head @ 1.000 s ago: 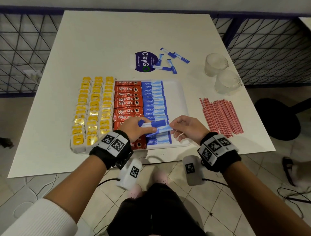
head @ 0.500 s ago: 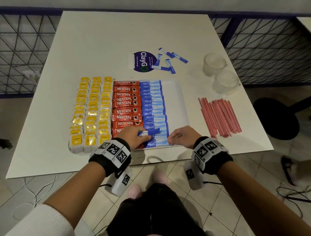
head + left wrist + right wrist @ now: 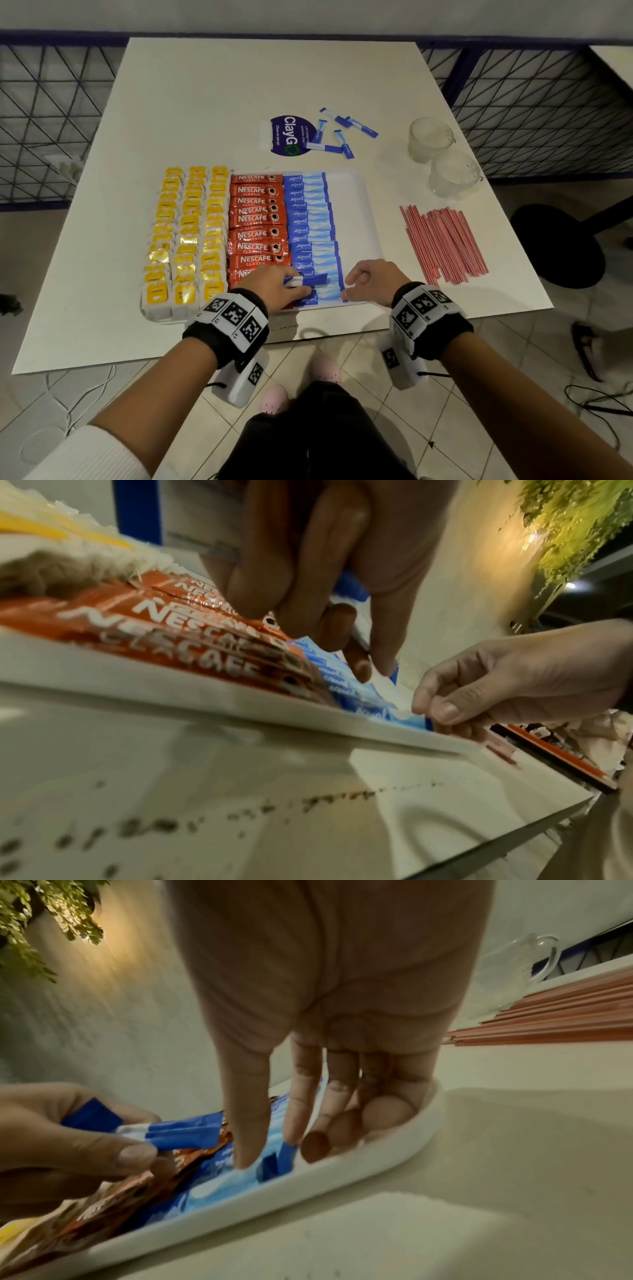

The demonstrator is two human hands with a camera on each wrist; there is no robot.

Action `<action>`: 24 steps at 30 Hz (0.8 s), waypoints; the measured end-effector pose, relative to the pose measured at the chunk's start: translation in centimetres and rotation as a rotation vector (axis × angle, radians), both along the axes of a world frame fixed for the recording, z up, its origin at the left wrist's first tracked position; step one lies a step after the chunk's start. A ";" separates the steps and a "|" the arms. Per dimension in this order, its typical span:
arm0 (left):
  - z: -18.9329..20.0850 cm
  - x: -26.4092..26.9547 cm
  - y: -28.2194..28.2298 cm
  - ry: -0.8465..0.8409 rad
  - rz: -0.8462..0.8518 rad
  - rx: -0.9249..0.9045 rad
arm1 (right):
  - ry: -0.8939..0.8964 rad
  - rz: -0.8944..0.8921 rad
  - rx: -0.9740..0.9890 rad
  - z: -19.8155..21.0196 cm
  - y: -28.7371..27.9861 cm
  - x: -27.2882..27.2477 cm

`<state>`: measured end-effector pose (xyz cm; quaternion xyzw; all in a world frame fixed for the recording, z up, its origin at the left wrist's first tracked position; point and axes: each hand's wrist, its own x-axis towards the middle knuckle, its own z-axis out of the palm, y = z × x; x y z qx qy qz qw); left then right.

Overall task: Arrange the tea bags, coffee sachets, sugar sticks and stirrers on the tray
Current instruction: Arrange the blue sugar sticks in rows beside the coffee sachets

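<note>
A white tray (image 3: 352, 212) holds rows of yellow tea bags (image 3: 185, 233), red coffee sachets (image 3: 257, 219) and a column of blue sugar sticks (image 3: 308, 219). My left hand (image 3: 274, 284) hovers over the tray's near end and pinches a couple of blue sugar sticks (image 3: 164, 1134) between thumb and fingers. My right hand (image 3: 370, 277) is at the tray's front rim; its thumb and forefinger pinch the blue end of the nearest sugar stick (image 3: 277, 1161), which lies in the tray. Red stirrers (image 3: 442, 243) lie on the table, right of the tray.
Several loose sugar sticks (image 3: 339, 133) lie beyond the tray beside a round purple sticker (image 3: 289, 135). Two glass cups (image 3: 430, 138) stand at the back right. The tray's right strip is bare. The table edge runs just below the tray.
Both hands have dropped toward the tray's near end. The stick the right hand held up now lies at the front of the sugar column.
</note>
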<state>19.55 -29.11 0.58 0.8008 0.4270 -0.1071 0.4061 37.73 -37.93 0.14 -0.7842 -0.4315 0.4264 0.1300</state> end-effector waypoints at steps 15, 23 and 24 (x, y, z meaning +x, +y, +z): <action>6.8 1.8 4.6 -0.317 0.126 -0.152 | 0.397 -0.159 0.270 7.5 5.1 0.8; 7.0 2.5 6.8 -0.462 0.385 -0.269 | 0.540 -0.300 0.301 6.7 7.5 3.1; 6.7 2.9 7.2 -0.447 0.401 -0.246 | 0.560 -0.300 0.316 6.4 8.0 3.4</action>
